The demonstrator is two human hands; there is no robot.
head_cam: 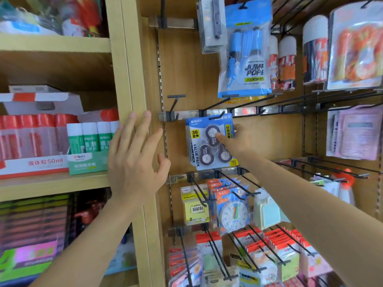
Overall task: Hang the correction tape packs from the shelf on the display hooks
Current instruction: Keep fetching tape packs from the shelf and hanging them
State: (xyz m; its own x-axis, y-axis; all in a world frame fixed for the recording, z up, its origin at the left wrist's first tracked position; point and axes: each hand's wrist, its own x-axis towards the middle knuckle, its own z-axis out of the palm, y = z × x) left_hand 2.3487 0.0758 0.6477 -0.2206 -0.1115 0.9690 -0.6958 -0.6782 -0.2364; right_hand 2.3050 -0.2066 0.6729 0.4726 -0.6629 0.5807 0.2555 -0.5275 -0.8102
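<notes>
A blue correction tape pack (204, 145) with three dark round tapes hangs at a black display hook (217, 115) on the middle rail of the wooden panel. My right hand (236, 141) grips the pack's right side, thumb on its front and fingers behind it. My left hand (134, 156) is spread, fingers straight, against the wooden upright (132, 69) to the left of the pack. It holds nothing. An empty black hook (175, 103) sticks out just left of the pack.
Glue bottles in red and green boxes (47, 146) fill the left shelf. A jump rope bag (245, 48) hangs above the pack. Below hang sticky notes (194, 206), a toy clock pack (233, 212) and several red-topped packs on long hooks. Empty hooks (331, 168) project at right.
</notes>
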